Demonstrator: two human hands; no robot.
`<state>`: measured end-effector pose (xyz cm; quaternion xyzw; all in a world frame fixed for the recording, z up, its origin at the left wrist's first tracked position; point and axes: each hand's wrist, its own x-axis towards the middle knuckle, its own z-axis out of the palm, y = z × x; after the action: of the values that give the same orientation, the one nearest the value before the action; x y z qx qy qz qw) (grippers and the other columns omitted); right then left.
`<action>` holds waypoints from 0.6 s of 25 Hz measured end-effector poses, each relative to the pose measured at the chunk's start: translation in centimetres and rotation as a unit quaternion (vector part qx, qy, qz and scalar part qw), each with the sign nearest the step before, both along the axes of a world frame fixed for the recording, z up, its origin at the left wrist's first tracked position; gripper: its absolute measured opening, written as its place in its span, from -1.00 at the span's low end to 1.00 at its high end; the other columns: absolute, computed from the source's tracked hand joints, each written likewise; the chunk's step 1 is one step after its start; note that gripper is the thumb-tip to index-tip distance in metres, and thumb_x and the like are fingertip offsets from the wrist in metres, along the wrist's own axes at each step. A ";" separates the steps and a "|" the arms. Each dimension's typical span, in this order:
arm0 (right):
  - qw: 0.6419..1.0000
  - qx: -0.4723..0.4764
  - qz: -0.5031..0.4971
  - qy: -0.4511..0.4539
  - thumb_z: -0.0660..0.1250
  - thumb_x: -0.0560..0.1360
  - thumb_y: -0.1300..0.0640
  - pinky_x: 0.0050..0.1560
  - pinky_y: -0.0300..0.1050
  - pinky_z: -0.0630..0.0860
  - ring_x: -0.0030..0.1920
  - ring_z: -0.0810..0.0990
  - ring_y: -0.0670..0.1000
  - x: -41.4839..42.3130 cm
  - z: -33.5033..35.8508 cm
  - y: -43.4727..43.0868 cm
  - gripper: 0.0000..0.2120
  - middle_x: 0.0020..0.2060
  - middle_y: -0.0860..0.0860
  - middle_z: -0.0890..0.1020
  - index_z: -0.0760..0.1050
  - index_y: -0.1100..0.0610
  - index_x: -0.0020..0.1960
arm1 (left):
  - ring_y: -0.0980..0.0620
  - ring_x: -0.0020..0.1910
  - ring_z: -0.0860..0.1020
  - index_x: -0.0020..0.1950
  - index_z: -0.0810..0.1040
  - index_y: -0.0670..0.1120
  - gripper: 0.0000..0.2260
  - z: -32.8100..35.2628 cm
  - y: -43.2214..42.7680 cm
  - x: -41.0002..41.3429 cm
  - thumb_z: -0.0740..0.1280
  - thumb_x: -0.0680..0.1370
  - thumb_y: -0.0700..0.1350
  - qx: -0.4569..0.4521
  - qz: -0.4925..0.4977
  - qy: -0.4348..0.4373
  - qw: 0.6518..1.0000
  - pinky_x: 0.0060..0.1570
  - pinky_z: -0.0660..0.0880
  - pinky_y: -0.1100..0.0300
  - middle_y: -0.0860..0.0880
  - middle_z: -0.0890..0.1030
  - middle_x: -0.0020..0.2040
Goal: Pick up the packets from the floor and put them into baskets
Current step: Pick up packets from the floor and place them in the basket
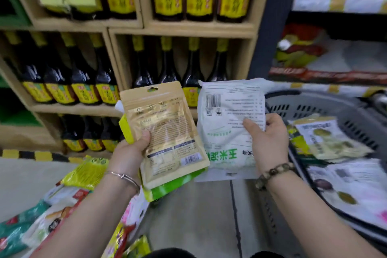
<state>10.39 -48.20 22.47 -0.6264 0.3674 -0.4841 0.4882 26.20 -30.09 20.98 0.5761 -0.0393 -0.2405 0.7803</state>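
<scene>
A tan-gold resealable plastic pouch (167,128) is held upright at the centre of the frame. It is pinched by the left hand (134,151), with the thumb pressed on its printed back. A bright green plastic packet (167,186) is gripped behind it in the same hand. Just to the right, a white plastic packet with green characters and a barcode (226,111) is clamped by the right hand (270,142), with the thumb laid across the print and the fingers curled round its right edge. Both front packets are held above the grey floor (199,216). At the right of the frame a grey slotted plastic basket (314,107) is seen, with several pale printed packets (326,138) lying in it. At the lower left, a heap of mixed colourful packets (62,205) lies on the floor. Dark glass bottles with yellow labels (83,82) are ranged on tan wooden shelves (180,29) across the upper frame.
</scene>
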 end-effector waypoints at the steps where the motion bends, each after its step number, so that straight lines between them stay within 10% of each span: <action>1: 1.000 -0.014 -0.010 -0.003 0.39 0.46 0.17 -0.43 -0.36 0.39 -0.35 0.49 -0.08 -1.1 1.3 -0.5 -0.76 -0.31 -0.01 0.53 0.33 0.08 -0.24 | -0.04 -0.26 0.63 -0.08 0.58 -0.12 -0.92 1.4 -0.9 -0.6 0.30 0.55 -0.17 -0.008 -0.013 -0.004 1.000 -0.11 0.55 0.03 -0.08 0.67 -0.21; 9: 0.994 -0.067 -0.087 0.028 0.40 0.45 0.13 -0.38 -0.24 0.37 -0.31 0.54 -0.14 -12.0 7.0 -4.6 -0.82 -0.27 -0.05 0.58 0.39 0.07 -0.21 | 0.11 -0.50 0.60 -0.13 0.55 -0.14 -0.91 7.8 -8.8 -9.7 0.28 0.55 -0.22 -0.031 -0.116 -0.022 0.993 -0.58 0.48 0.30 0.03 0.64 -0.43; 15: 0.983 -0.087 -0.151 0.063 0.40 0.45 0.16 -0.36 -0.19 0.36 -0.27 0.54 -0.09 -19.5 8.1 -8.3 -0.83 -0.24 -0.02 0.58 0.40 0.08 -0.20 | -0.05 -0.35 0.57 -0.14 0.51 -0.14 -0.90 9.4 -15.5 -16.3 0.27 0.57 -0.24 -0.002 -0.194 -0.004 0.981 -0.38 0.53 0.20 -0.12 0.58 -0.23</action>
<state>-9.15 -56.52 30.57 -0.6330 0.4439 -0.5424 0.3288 9.88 -45.57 30.40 0.5568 -0.1541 -0.3852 0.7197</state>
